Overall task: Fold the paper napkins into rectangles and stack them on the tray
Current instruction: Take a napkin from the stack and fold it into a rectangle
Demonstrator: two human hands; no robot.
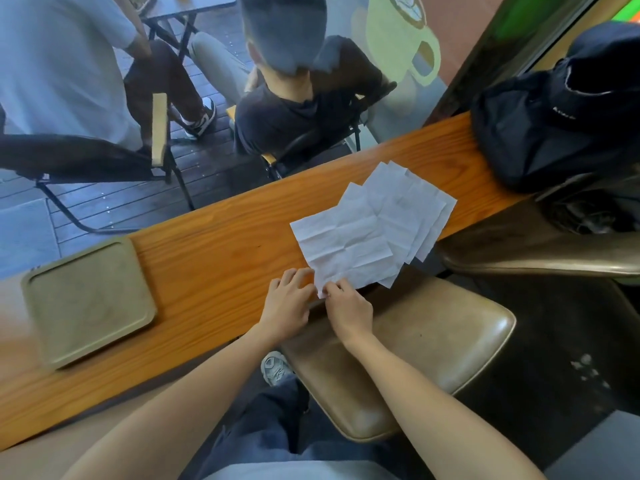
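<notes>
Several white paper napkins [374,223] lie unfolded and fanned out, overlapping, on the wooden counter [214,247]. The top napkin [343,244] is creased into squares. My right hand [346,308] pinches that napkin's near corner at the counter's front edge. My left hand [289,303] rests flat beside it, fingertips touching the same corner. An olive-green tray [86,303] sits bare at the counter's left end, well apart from the napkins.
A black backpack [554,126] lies at the counter's far right end. Tan padded stools [415,348] stand under and beside the counter. Behind the window, two people sit on chairs outside.
</notes>
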